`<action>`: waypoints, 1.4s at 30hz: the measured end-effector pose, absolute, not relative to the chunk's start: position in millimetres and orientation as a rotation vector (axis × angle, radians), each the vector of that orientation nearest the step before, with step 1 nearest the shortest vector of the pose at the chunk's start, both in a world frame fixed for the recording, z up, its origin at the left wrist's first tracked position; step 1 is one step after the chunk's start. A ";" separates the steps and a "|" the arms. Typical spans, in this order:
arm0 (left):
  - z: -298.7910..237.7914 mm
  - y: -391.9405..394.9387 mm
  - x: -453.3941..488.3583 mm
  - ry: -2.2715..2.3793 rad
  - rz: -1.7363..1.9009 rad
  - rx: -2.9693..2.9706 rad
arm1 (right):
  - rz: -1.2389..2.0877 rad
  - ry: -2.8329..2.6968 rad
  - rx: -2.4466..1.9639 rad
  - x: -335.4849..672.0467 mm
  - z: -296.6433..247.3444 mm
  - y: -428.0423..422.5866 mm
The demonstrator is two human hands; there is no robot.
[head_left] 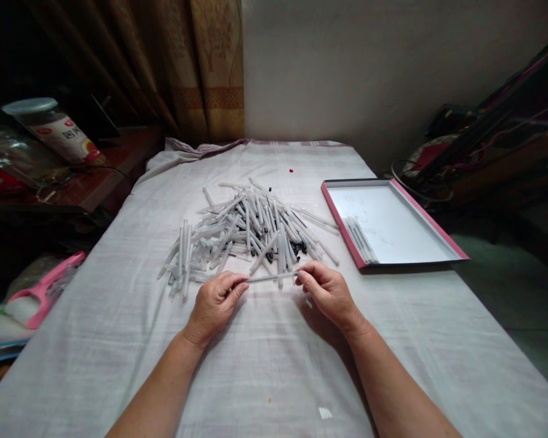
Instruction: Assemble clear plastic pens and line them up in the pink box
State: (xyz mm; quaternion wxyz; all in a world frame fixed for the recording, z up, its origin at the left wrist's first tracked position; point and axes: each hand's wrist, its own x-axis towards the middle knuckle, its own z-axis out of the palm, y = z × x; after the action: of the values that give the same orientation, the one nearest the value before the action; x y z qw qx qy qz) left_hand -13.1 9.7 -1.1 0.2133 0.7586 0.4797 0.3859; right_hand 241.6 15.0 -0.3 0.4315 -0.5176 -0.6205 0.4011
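Between my hands a thin translucent pen (270, 278) is stretched level above the cloth. My left hand (219, 301) pinches its left end between thumb and fingers. At the other end, my right hand (324, 291) pinches the tip, where the fingers hide the detail. Just beyond my hands lies a loose heap of clear pen barrels and dark refills (256, 225). Small black caps or plugs (296, 248) sit at the heap's right front side. To the right, a shallow pink-edged box lid (402, 210) holds several pens (360, 240) lined up along its left wall.
A white cloth (265, 365) covers the table. A tiny red piece (291, 171) lies behind the heap, and a white scrap (325, 413) near the front. On the left stand a dark side table with a plastic jar (61, 131) and a pink-handled object (45, 292).
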 end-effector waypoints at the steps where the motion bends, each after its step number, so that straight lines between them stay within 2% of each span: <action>1: -1.1 9.5 -13.0 1.331 1.087 2.109 | 1.013 -1.536 -1.299 240.8 0.8 14.9; 9: 2.2 9.6 -13.6 1.373 1.175 2.204 | 1.234 -1.360 -1.323 234.2 4.8 17.4; 15: 3.6 5.6 -9.7 1.296 1.016 2.258 | 1.378 -1.395 -1.286 228.5 1.2 13.2; 22: 3.0 5.8 -11.6 1.264 0.893 2.330 | 1.189 -1.613 -1.337 231.5 3.2 13.2; 26: 13.7 13.4 -43.9 1.516 0.987 2.351 | 1.164 -1.569 -1.395 235.6 3.6 16.8; 30: 31.3 13.3 -77.6 1.835 0.813 2.438 | 1.162 -1.572 -1.410 235.2 2.4 17.4; 36: 34.6 5.5 -81.3 2.000 0.389 2.519 | 1.151 -1.609 -1.417 234.2 3.3 17.5; 42: 23.0 8.0 -75.8 2.052 0.339 2.493 | 1.168 -1.599 -1.424 234.0 5.3 17.7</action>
State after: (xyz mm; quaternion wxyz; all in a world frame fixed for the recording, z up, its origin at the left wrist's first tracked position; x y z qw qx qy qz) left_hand -75.8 8.0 23.0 -0.0524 0.7668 0.6313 0.1042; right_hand 234.0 17.7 5.3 0.3441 -0.5483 -0.6154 0.4497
